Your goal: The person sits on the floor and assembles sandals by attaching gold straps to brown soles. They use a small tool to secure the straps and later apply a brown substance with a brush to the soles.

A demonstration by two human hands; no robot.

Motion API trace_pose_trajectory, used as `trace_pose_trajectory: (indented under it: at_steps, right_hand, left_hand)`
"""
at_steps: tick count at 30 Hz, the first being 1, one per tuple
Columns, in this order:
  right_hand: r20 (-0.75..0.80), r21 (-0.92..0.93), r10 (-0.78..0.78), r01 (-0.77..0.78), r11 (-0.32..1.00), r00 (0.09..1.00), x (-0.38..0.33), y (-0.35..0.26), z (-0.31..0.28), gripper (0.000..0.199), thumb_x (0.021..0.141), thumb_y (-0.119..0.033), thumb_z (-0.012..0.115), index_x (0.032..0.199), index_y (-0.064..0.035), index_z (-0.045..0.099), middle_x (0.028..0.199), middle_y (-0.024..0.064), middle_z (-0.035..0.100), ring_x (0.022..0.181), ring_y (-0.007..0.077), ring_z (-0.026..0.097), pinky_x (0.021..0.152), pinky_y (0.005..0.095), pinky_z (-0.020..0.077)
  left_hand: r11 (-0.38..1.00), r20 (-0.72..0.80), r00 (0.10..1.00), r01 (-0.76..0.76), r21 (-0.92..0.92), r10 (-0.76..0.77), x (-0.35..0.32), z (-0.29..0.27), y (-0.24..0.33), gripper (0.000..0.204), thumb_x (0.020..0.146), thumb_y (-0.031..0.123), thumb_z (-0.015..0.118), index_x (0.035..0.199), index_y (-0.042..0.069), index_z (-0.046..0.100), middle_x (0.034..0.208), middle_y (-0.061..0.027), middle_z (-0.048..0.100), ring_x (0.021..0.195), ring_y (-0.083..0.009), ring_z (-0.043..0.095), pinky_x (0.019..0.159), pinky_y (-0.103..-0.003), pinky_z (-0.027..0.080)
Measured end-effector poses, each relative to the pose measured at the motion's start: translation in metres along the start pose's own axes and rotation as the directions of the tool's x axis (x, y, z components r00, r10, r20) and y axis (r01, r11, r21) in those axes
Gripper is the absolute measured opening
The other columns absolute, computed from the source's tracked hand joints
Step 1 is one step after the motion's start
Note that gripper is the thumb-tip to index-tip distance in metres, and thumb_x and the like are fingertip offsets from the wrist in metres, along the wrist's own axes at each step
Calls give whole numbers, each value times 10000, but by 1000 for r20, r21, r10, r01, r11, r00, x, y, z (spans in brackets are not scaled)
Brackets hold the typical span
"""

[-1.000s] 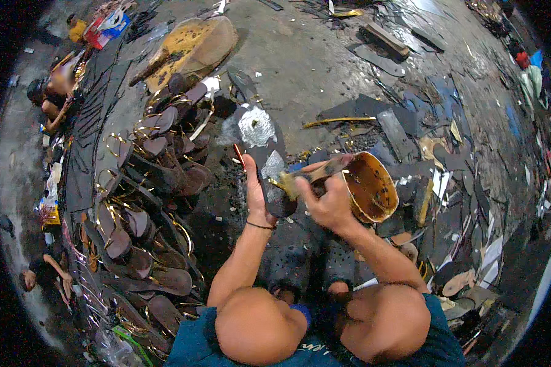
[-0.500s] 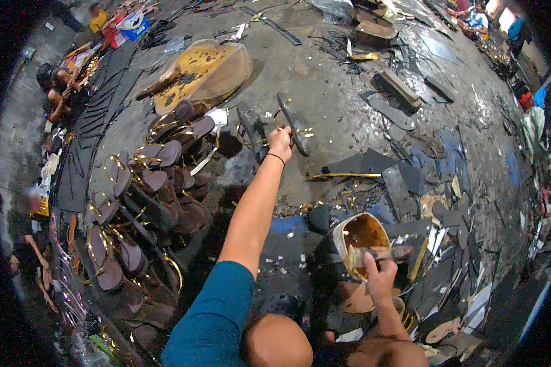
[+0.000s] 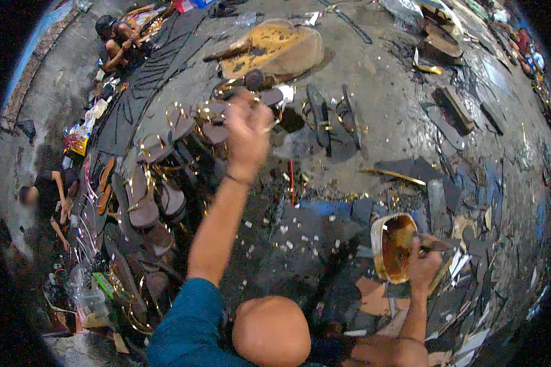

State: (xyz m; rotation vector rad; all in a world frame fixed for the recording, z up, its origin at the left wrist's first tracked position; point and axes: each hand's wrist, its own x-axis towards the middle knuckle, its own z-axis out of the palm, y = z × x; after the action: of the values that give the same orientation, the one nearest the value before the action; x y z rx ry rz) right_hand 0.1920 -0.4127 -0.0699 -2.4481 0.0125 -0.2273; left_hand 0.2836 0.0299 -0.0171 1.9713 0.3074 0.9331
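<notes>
My left hand, blurred by motion, hovers over the rows of sandals; its fingers do not show clearly. Beneath and around it lie several brown sandals with gold straps, one dark sandal among them. Farther right, a pair rests side by side: a left sandal and a right sandal. Against a pale tub with brown, glue-like residue inside, my right hand is closed round a short dark handle, apparently a brush, partly hidden by the fingers.
A big yellow-brown slab with dark stains lies beyond the sandals. Black sheet scraps, offcuts and a dark block litter the right side. My bare knee is near the lower edge. Another person sits far left, a second person nearer.
My left hand has drawn back leftward from the pair of sandals, which now stands by itself. The view has shifted left. My right hand stays at the tub.
</notes>
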Motion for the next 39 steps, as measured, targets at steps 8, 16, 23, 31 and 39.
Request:
trace_pose_trajectory:
  at_steps: [8,16,23,31,39]
  right_hand:
    - [444,-333,142,16,943,885,-35,16,-43,424,841,-363,663,861,45,549,766,276,622,744,458,615,663,519,485]
    - [410,-388,182,-10,922,894,-68,35,-48,367,839,-282,674,986,40,576,772,220,636,727,368,638,658,438,484]
    - [653,-271,179,7,963,736,-71,29,-67,282,868,-234,668,967,25,622,811,116,671,775,258,648,719,383,497]
    - [486,694,-13,-377,614,874,-12,-59,-75,280,904,-125,656,1134,10,569,1035,76,657,948,144,615,829,299,499]
    - [83,690,-185,78,720,979,17,-126,-2,286,849,-134,722,1091,-31,610,982,85,679,824,180,644,744,305,504]
  left_hand:
    - [698,65,708,705,-124,-703,144,-248,-159,285,775,127,706,1043,44,648,917,-96,690,883,-229,651,772,-365,505]
    - [955,426,856,284,85,-292,-19,-116,86,339,809,193,759,1099,46,665,952,-37,659,820,-96,593,688,-285,500]
    - [980,939,297,145,136,-174,-269,-52,-8,651,790,371,742,1284,6,528,1328,-212,515,1252,-321,491,1037,-389,394]
    - [927,993,117,-373,47,-3,-291,8,-30,813,839,700,493,1450,173,401,1589,-113,153,1457,-396,63,1124,-629,63]
    - [142,752,425,900,-413,-504,-199,33,77,405,1024,290,407,1307,23,518,1188,-82,627,1029,-182,616,874,-323,504]
